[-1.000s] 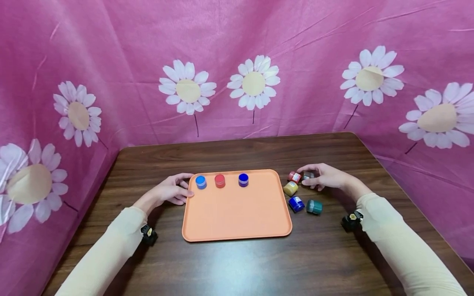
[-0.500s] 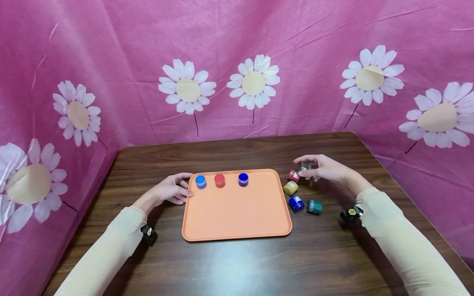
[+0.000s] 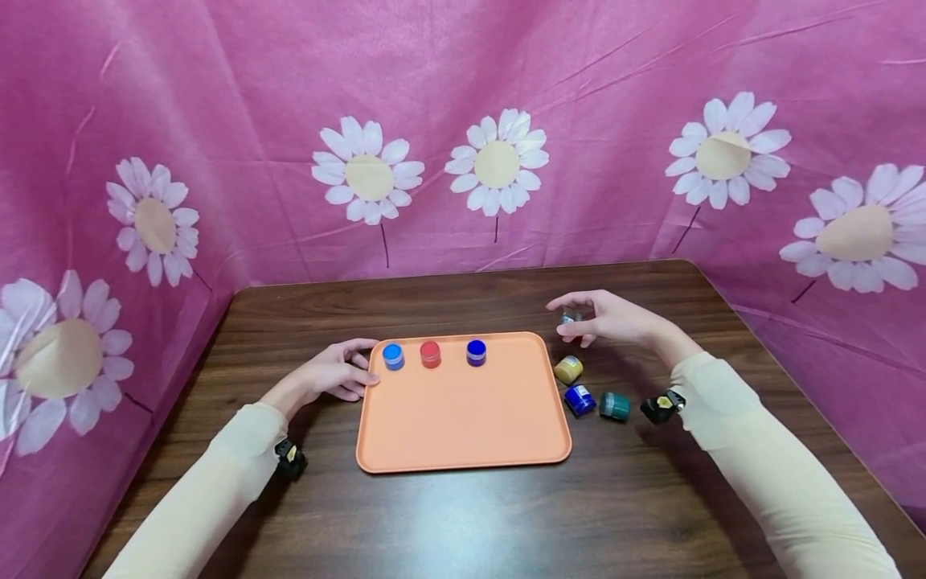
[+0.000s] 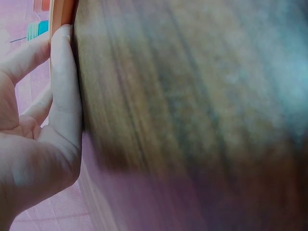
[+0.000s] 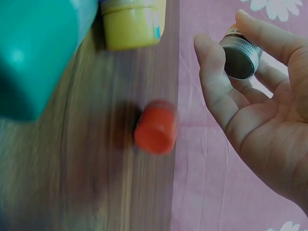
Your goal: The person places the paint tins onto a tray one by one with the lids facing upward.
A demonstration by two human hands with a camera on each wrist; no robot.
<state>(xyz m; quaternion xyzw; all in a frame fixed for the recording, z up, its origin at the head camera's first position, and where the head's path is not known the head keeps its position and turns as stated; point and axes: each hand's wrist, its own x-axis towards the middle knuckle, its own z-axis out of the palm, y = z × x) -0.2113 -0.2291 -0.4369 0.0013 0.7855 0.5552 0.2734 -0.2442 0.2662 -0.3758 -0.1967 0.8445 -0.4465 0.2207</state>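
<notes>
"What do those fingers have?"

"The right hand point(image 3: 613, 318) has a dark jar point(image 5: 239, 61), pinched between thumb and fingers, with a narrow gap just its width. It's off the table point(image 3: 463, 523), near the far right corner of the tray point(image 3: 463, 426)."

"And the left hand point(image 3: 327, 375)?"

"Fingers spread and relaxed, resting against the tray's left edge. Holding it steady, I'd say."

"What's different from a moment ago?"

"The dark jar. Half a second ago it was beside the loose red jar point(image 5: 158, 127); now it's farther left, and the hand covers that red one from above. From the right wrist you can see it lying on the table."

"So the work has moved on?"

"By one jar picked out, I'd judge, but not set down. The tray's count is the same: light blue jar point(image 3: 393, 357), upright red jar point(image 3: 430, 355) and dark blue jar point(image 3: 476, 352), standing along its far edge."

"The others?"

"Yellow jar point(image 3: 568, 369) and blue jar point(image 3: 579, 400) just beside the tray's right edge, green jar point(image 3: 614, 406) a little farther out, none of them touched. Past everything hangs the pink cloth point(image 3: 434, 64) with its daisies."
</notes>
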